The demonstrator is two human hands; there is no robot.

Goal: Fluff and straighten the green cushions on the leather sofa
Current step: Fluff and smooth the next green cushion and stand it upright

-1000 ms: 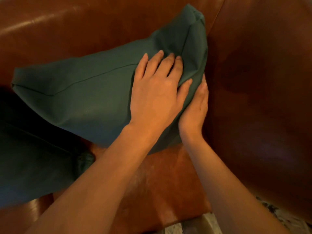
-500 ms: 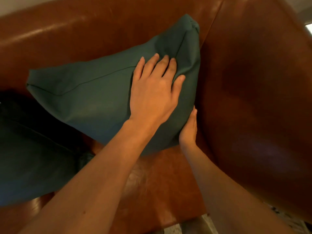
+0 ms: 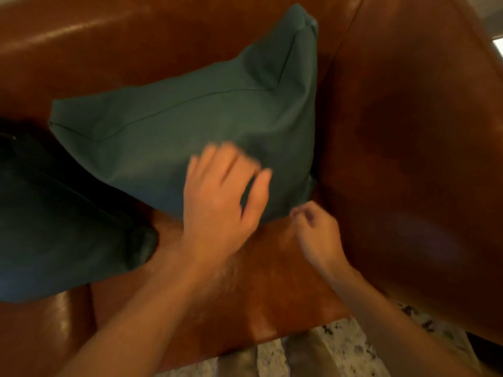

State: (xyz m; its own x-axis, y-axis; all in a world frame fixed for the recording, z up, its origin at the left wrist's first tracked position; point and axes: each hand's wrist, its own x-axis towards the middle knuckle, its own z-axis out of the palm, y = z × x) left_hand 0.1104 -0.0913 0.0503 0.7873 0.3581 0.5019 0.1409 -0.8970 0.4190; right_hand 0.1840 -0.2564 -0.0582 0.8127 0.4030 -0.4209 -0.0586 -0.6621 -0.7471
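A green cushion (image 3: 174, 126) leans in the corner of the brown leather sofa (image 3: 408, 131), its top corner pointing up against the backrest. My left hand (image 3: 220, 197) is blurred, fingers spread, over the cushion's lower front edge. My right hand (image 3: 315, 232) is loosely curled beside the cushion's lower right corner, above the seat, holding nothing that I can see. A second green cushion (image 3: 54, 229) lies darker at the left on the seat.
The sofa's armrest (image 3: 424, 186) rises close on the right. The seat's front edge (image 3: 272, 336) is near me, with speckled stone floor (image 3: 340, 349) below it.
Both hands have pulled back down off the cushion's face toward its lower edge. The right hand has come out from the cushion's side and curled.
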